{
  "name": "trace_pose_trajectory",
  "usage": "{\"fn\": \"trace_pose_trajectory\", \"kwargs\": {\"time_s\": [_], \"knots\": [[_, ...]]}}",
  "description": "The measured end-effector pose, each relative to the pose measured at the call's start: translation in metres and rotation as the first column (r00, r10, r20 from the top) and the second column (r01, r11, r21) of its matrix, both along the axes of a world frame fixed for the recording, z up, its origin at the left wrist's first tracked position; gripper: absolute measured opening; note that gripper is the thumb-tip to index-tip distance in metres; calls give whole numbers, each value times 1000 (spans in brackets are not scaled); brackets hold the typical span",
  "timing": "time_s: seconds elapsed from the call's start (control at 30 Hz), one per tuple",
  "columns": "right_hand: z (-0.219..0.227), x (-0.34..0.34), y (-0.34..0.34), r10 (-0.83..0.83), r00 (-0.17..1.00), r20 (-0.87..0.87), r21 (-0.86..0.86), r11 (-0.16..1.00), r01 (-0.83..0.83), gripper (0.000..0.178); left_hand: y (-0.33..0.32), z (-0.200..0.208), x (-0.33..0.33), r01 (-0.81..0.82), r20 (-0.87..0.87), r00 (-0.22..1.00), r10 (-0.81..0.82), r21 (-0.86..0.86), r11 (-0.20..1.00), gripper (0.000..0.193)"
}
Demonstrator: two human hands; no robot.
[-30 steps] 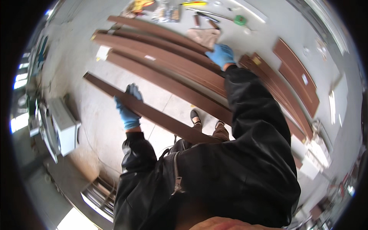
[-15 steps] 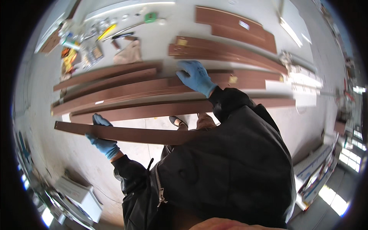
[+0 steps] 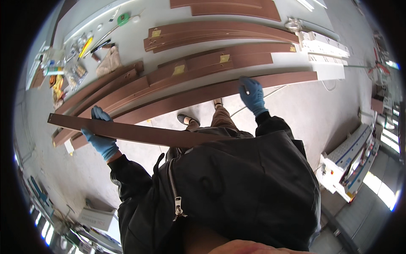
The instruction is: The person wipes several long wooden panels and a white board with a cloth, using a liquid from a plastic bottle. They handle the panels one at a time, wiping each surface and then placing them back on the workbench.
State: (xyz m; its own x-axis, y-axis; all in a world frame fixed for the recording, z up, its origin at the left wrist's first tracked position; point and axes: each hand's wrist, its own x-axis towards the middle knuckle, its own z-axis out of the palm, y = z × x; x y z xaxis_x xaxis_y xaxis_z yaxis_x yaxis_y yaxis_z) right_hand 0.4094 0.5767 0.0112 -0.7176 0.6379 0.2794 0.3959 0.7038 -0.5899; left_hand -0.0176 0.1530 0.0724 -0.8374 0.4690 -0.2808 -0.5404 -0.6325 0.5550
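My left hand (image 3: 100, 137), in a blue glove, is wrapped round a long narrow brown board (image 3: 127, 131). The board's far-left end sticks out past the fingers, and its right end reaches my dark jacket, where it is partly hidden. My right hand (image 3: 253, 96), gloved the same way, is at the front edge of another long brown board (image 3: 194, 96) lying along the table's near side. Its fingers are curved, with a small pale gap beside the thumb; whether it touches that board I cannot tell.
More brown boards (image 3: 220, 31) lie in rows on the pale table (image 3: 156, 15), some with yellow patches. At the left are a cloth (image 3: 110, 61), a yellow-handled tool (image 3: 86, 45), small bags of hardware (image 3: 75, 73) and a green item (image 3: 123, 18). White slotted pieces (image 3: 323, 44) lie at the right.
My right hand has come down and to the right, from over the middle boards to the front board. The left hand has shifted left and slightly up with its board.
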Motion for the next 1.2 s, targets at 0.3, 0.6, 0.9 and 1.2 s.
{"fn": "trace_pose_trajectory", "kwargs": {"time_s": [0.3, 0.6, 0.9, 1.2], "knots": [[-27, -10, 156, 114, 837, 535, 280, 911, -303, 65, -15, 38, 94, -321, -14, 947, 321, 0, 947, 100], [-54, -5, 254, 311, 762, 568, 161, 866, -473, 58, 29, 25, 194, -456, -31, 890, 455, -73, 887, 91], [-49, -35, 276, 254, 774, 579, 47, 938, -343, 50, 68, 28, 206, -381, -46, 924, 380, -20, 924, 86], [-75, 7, 302, 446, 847, 291, 142, 855, -499, 58, 102, 33, 202, -355, -9, 935, 355, -31, 934, 85]]}}
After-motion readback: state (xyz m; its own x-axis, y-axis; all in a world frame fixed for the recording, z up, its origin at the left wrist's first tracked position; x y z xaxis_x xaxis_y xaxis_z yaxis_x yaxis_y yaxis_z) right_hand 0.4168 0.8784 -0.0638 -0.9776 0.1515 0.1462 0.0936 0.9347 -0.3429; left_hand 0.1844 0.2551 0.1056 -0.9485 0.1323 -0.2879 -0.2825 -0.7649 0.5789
